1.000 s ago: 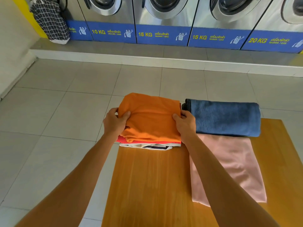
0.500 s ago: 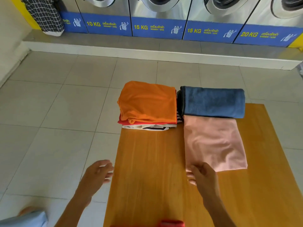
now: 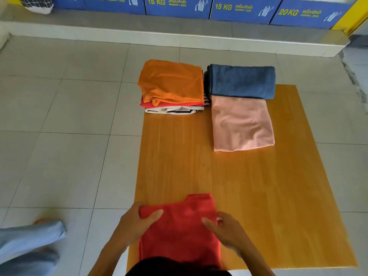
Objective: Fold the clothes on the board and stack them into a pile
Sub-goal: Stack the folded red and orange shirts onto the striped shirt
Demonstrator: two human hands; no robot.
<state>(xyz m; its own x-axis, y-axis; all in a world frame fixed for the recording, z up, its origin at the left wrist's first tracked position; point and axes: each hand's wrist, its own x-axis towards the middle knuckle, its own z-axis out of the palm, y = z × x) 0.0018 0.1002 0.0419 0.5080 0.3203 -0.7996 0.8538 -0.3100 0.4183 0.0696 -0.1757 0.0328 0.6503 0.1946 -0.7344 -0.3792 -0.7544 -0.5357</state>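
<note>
Since the earlier frame both hands had been drawn back from the far end of the board to its near edge, where a red garment (image 3: 179, 226) was now laid. The left hand (image 3: 135, 224) was closed on the garment's left edge, thumb on top, and the right hand (image 3: 225, 230) was pinched on its right edge. The wooden board (image 3: 249, 186) was seen lying on a floor of pale grey tiles (image 3: 59, 126). At its far left corner a pile (image 3: 173, 88) was stacked, topped by an orange piece over red and striped ones. Just beside it a folded blue towel (image 3: 242, 81) was set, touching a folded pink cloth (image 3: 242, 124) nearer the viewer. Beyond a raised grey step (image 3: 159, 26), blue washer panels (image 3: 177, 5) marked 15 KG and 20 KG were lined up; a light-blue trouser leg (image 3: 29, 244) was seen at lower left
</note>
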